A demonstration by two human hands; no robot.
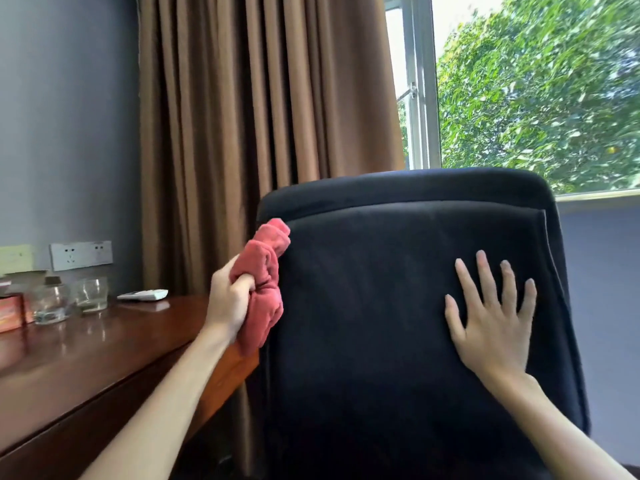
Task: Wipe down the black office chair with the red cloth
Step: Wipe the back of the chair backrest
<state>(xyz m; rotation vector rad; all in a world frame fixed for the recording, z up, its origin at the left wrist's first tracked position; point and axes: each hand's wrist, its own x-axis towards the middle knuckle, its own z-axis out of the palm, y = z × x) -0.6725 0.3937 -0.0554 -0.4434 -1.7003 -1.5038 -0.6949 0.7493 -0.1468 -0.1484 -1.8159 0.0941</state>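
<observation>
Head view: the black office chair [415, 306] is seen from behind its backrest, which fills the lower right of the frame, with a window [536, 91] and a brown curtain [259, 116] beyond it. The red cloth [265, 289] is bunched into a wad and is clenched in the grip of the left hand [228, 303], whose fingers are curled round its middle; the wad is held against the left edge of the backrest, apparently so that the side seam can be rubbed with a thick, padded face rather than a loose sheet. The right hand [495, 317] is laid flat on the back panel with fingers spread and straight, nothing being grasped; it is judged to serve as a brace, so that the chair is kept from swivelling or rolling under the wiping pressure. A wooden tabletop [86, 368] stands just beside the chair on the left and carries two glasses [69, 299] and a white remote control [142, 294].
</observation>
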